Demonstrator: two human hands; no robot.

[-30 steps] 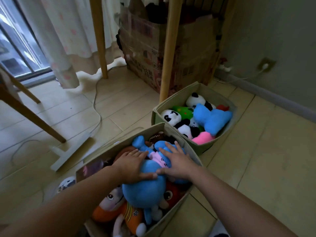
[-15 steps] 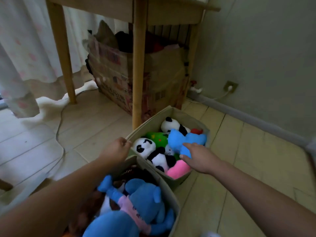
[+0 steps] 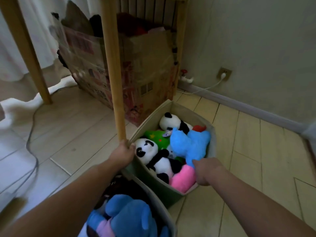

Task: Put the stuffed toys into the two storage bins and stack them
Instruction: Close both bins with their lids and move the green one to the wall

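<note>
While two hands grip, two bins (image 3: 172, 192), two pandas (image 3: 148, 149).

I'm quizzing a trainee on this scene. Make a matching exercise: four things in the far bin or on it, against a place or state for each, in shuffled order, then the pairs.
Things:
1. left hand
2. right hand
3. pink toy
4. far panda

Places or states:
A. lies in the bin's near corner
B. closed on the bin's left rim
C. lies at the back of the far bin
D. at the near right rim, by the blue toy

Pairs: 1-B, 2-D, 3-A, 4-C
</note>
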